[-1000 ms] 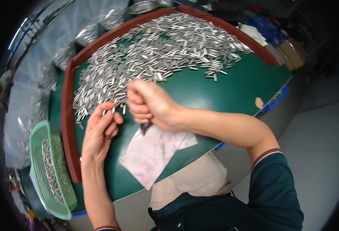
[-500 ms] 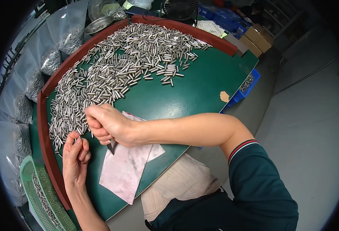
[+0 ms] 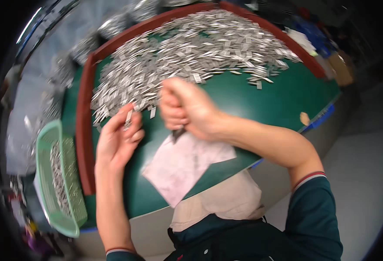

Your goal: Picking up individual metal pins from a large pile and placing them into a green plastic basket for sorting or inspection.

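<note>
Thumb and fingers of my left hand (image 3: 121,137) are closed around a small silver metal pin (image 3: 128,118), by the near edge of a broad heap of similar pins (image 3: 156,61). My right hand (image 3: 180,104), to the right of it, is a fist. From the bottom of this fist sticks the dark, pointed end of a tool (image 3: 178,134); the rest is hidden in the palm. Beneath the tool a stained pale pink cloth (image 3: 176,169) lies on the green tabletop (image 3: 235,100). Motion blurs the pins.
A dark red raised border (image 3: 86,148) runs round the table's left and far sides. Left of it stands a light green basket (image 3: 73,165) with small metal pieces inside, and clear bags (image 3: 63,71) of metal parts. A blue bin (image 3: 324,116) is beyond the right edge.
The whole view has shifted and turned, so table and hands appear farther right. A pin now shows clearly in my left fingers. My right fist still grips the dark tool.
</note>
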A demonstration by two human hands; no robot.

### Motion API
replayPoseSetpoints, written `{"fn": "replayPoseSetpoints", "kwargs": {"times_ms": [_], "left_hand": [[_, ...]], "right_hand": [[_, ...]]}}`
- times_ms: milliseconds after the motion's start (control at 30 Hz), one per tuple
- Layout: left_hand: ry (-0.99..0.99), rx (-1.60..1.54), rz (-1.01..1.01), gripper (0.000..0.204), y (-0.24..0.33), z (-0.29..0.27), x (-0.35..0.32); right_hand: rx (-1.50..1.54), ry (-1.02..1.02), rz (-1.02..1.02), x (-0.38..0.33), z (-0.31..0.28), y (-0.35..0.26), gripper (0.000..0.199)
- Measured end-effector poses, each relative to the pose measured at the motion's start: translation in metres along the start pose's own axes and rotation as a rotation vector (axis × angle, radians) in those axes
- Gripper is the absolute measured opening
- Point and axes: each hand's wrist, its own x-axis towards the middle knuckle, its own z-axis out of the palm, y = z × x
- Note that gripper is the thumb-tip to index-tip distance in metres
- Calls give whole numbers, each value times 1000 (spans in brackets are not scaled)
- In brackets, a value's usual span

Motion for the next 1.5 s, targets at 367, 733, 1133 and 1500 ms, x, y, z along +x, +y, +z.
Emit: {"fn": "replayPoseSetpoints", "kwargs": {"times_ms": [367, 733, 1133, 1500], "left_hand": [[98, 91, 43, 30, 0, 10, -6], [604, 1719, 692, 14, 8, 0, 2], [333, 1073, 527, 17, 4, 0, 5], [57, 389, 82, 8, 2, 10, -2]], "right_hand": [[-37, -4, -23, -1, 5, 0, 37], [-54, 7, -33, 0, 5, -1, 34], [-51, 76, -43, -1, 8, -1, 38], [-38, 89, -25, -1, 11, -1, 39]]}}
